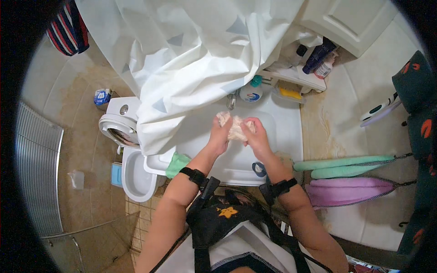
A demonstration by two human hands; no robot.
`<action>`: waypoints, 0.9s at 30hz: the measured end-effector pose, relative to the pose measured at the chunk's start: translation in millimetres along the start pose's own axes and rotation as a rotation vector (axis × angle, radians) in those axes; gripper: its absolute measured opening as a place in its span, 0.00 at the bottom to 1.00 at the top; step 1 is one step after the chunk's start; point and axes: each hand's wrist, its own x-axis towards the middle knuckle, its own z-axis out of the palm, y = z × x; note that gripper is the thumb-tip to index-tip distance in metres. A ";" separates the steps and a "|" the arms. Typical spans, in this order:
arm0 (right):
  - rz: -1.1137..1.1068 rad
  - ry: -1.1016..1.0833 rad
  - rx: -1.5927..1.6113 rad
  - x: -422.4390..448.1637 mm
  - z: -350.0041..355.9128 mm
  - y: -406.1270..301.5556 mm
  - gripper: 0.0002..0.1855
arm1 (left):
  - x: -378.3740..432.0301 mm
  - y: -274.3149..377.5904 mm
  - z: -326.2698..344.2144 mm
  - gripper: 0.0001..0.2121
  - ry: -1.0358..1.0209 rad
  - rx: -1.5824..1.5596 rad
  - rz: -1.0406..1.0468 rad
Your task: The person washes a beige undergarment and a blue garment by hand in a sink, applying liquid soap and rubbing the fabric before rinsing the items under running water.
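A crumpled pale pink cloth point(236, 129) is bunched between my two hands above a white basin point(235, 167). My left hand point(220, 134) grips its left end, and my right hand point(255, 136) grips its right end. Just beyond the cloth is a metal faucet point(231, 101). A white pump bottle with a teal top point(251, 92) stands beside the faucet. The green cloth point(177, 164) hangs over the basin's near left edge.
A white shower curtain point(191, 68) drapes over the basin's far left part. A toilet point(139, 181) stands at left. Bottles stand on a small white shelf point(297, 77) at the back right, with a yellow sponge point(290, 93) below. Green point(344, 166) and pink towels point(351, 191) hang at right.
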 end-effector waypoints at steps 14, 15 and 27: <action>-0.376 0.126 -0.767 31.6 28.2 0.2 0.22 | 9.2 7.7 26.2 0.11 0.120 0.061 -0.066; -0.376 0.125 -0.772 17.8 29.9 -1.1 0.22 | 9.6 14.5 27.4 0.11 0.141 0.000 -0.094; 0.050 0.201 0.040 51.7 -20.0 9.2 0.17 | -5.9 2.5 17.5 0.18 -0.097 0.280 -0.136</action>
